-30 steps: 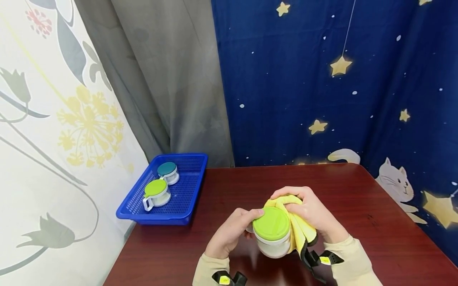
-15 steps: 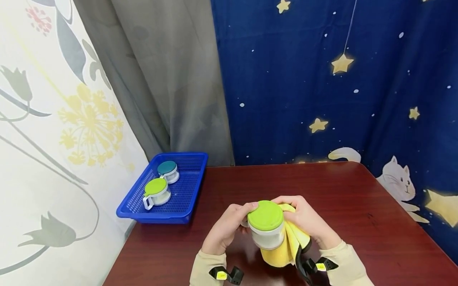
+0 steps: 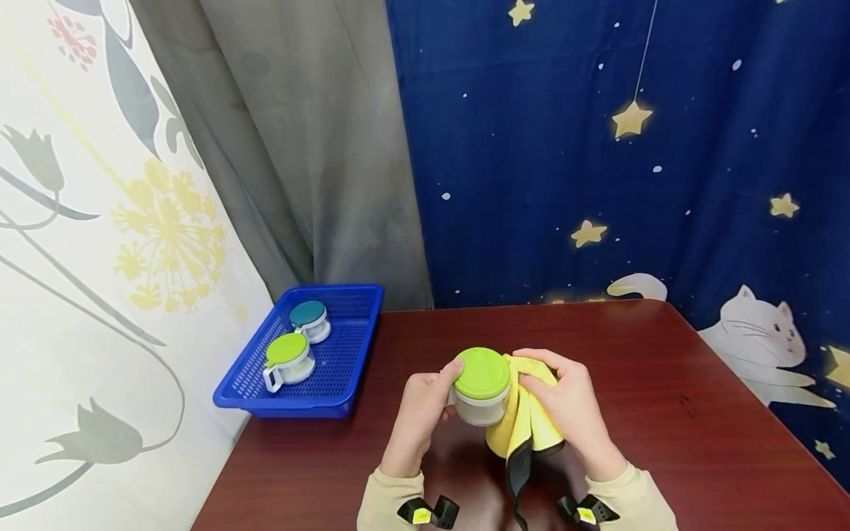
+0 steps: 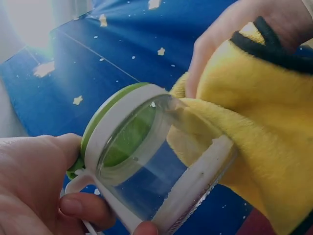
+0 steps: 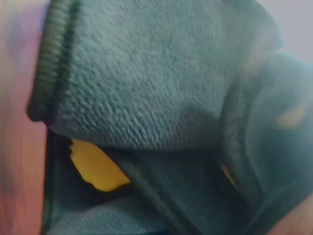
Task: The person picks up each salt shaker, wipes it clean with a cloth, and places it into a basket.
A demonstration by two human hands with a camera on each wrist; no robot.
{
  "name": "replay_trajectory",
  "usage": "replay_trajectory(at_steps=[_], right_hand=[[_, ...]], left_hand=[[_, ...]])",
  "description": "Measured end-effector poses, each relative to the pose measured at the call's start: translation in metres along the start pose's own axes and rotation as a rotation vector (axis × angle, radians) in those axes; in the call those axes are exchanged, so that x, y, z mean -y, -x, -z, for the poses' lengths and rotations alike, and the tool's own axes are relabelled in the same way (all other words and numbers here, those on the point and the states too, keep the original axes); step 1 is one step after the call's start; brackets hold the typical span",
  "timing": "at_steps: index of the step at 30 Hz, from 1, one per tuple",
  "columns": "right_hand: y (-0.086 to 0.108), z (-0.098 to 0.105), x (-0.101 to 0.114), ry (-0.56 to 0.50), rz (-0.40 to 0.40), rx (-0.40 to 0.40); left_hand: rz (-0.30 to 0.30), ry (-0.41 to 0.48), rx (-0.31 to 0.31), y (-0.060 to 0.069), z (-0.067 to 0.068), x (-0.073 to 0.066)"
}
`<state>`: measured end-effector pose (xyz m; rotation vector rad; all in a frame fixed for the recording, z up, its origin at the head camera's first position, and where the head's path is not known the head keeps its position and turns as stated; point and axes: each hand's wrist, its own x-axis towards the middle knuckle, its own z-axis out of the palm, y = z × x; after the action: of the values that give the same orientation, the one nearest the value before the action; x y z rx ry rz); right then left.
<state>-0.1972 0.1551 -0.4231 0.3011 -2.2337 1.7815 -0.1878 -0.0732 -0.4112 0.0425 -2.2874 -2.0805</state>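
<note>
My left hand (image 3: pixel 423 413) grips a clear seasoning jar (image 3: pixel 481 410) by its white handle, thumb on the edge of the green lid (image 3: pixel 482 373). The jar is lifted and tilted, with some white matter at its bottom in the left wrist view. A yellow cloth (image 3: pixel 524 420) with a dark edge and grey back is bunched in my right hand (image 3: pixel 564 394), touching the jar's right side. Grey cloth (image 5: pixel 146 78) fills most of the right wrist view, so the right fingertips are hidden there.
A blue plastic basket (image 3: pixel 358 346) stands at the table's back left. Inside it are a jar with a green lid (image 3: pixel 288 349) and a jar with a teal lid (image 3: pixel 308 313). The red-brown table (image 3: pixel 637 369) meets curtains behind.
Both hands have moved left with the jar and cloth, and the jar is raised a little. The cloth now hangs lower, its dark edge below the jar.
</note>
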Motion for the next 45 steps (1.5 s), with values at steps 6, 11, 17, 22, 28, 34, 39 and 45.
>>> replay_trajectory(at_steps=[6,11,17,22,28,34,39,45], right_hand=[[0.006,-0.006,0.014,0.158,0.096,-0.159],[0.012,-0.014,0.022,0.293,0.388,-0.239],[0.012,-0.024,0.025,0.465,0.759,-0.287],[0.011,-0.026,0.024,0.537,0.865,-0.230],[0.012,-0.028,0.022,0.617,0.940,-0.162],[0.013,-0.029,0.024,0.635,0.951,-0.117],[0.013,-0.030,0.027,0.636,0.942,-0.073],[0.014,-0.034,0.029,0.622,0.965,-0.073]], left_hand=[[0.021,-0.018,-0.062,0.000,-0.005,0.000],[0.023,-0.021,-0.050,0.001,-0.007,0.003],[0.032,0.052,0.087,0.002,-0.005,0.009],[0.078,0.135,0.193,-0.001,-0.001,0.016],[0.137,0.205,0.240,-0.001,-0.001,0.022],[0.107,0.202,0.194,0.002,-0.006,0.020],[0.086,0.200,0.182,0.006,-0.011,0.018],[0.091,0.205,0.185,0.008,-0.012,0.021]])
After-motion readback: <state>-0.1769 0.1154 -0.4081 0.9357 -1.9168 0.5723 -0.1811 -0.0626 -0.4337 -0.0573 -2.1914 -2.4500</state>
